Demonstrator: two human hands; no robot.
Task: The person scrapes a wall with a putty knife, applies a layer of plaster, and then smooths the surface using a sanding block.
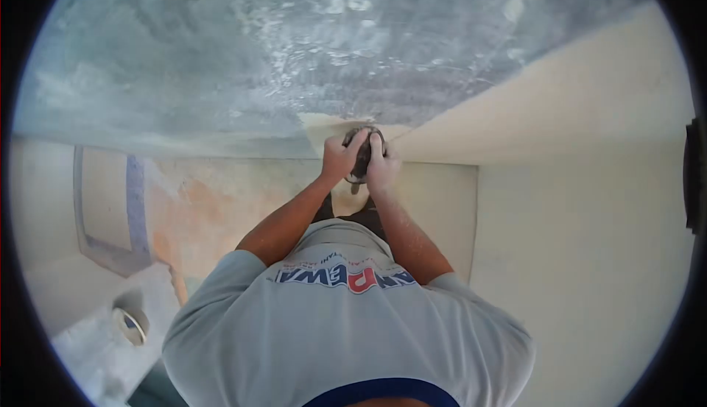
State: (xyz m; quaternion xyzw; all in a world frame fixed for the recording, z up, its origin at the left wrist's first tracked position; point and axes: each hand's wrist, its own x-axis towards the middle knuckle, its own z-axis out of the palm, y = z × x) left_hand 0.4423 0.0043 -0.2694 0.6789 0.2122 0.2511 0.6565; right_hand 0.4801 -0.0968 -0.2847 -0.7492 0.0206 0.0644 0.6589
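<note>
Both my hands hold a dark, rounded hand tool with a pale rim (pixel 360 160), close to the foot of the grey, patchy wall surface (pixel 221 46). My left hand (pixel 340 158) wraps round its left side, fingers closed, thumb on top. On the right side my right hand (pixel 382 168), whitened with dust, grips it the same way. A small brown stub (pixel 356 188) shows below the tool. The underside is hidden, so its exact kind and whether it touches the wall cannot be made out.
A smooth cream wall (pixel 574 223) stands to the right and meets the grey surface along a slanting edge. Orange stains mark the floor (pixel 199 201) at left. Lower left, a round white-rimmed container (pixel 130 326) sits on a whitish surface (pixel 96 341).
</note>
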